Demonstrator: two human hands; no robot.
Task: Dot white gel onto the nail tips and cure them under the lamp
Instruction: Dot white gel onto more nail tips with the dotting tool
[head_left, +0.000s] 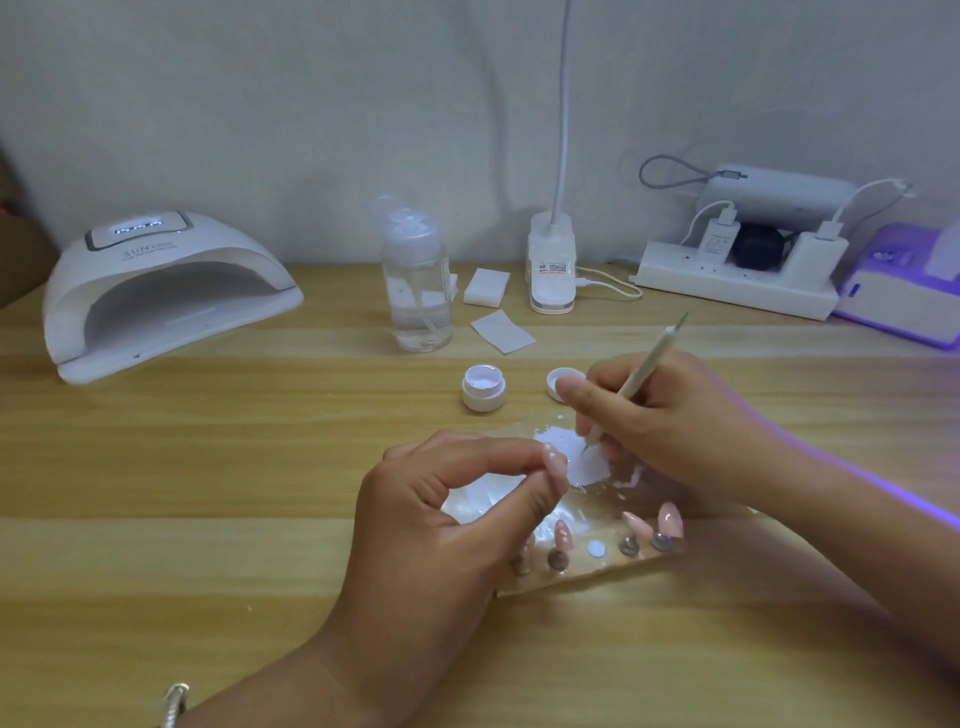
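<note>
I pinch one pink nail tip (554, 464) between the thumb and forefinger of my left hand (447, 514), lifted off the counter (208, 467) so its face turns up toward me and my wrist can rest low for steadiness. My right hand (670, 415) has a pen-style grip closed on the dotting tool (636, 382), its point down in the smear of white gel (576, 457) spread on the clear palette sheet (613, 486), which I judge is loading the tip before it goes to the nail.

The gel pot (483, 387) stands open just behind the palette, its lid (561, 382) set beside it, both within easy reach for a refill. The other nail tips (670, 519) stand on their small holders along the near edge of the sheet, close to my hands so I can swap one for the next. One spot in that row shows only a white disc (596, 548), probably where the tip I am holding belongs.

The curing lamp (161, 291) waits at the far left, its opening turned toward me, well apart from the wet work.
</note>
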